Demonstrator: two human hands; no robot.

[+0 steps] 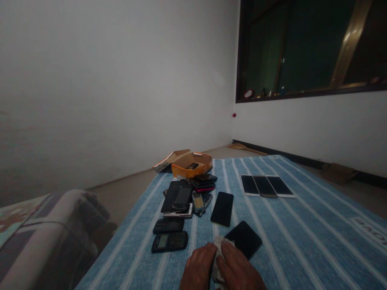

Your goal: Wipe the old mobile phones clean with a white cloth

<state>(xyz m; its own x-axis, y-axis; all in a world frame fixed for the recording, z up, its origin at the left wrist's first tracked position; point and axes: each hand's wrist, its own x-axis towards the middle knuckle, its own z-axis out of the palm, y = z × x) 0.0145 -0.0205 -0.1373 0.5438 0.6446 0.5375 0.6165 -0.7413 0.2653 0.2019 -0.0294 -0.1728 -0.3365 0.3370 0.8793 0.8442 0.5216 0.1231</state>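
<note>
My left hand [198, 266] and my right hand [237, 266] are side by side at the bottom of the view, both closed on a crumpled whitish cloth [218, 257]. Just beyond my right hand lies a black phone [244, 238], its near left corner hidden by the cloth and fingers. Another dark phone [222, 208] lies face up a little farther off. To the left of my hands are two black keypad phones [169, 241], one behind the other.
A pile of phones [182, 197] lies beyond the keypad phones, with an open orange box [189, 171] behind it. Three phones [266, 186] lie side by side at the right on the striped blue cloth [302, 237]. A draped blanket [51, 237] is at the left.
</note>
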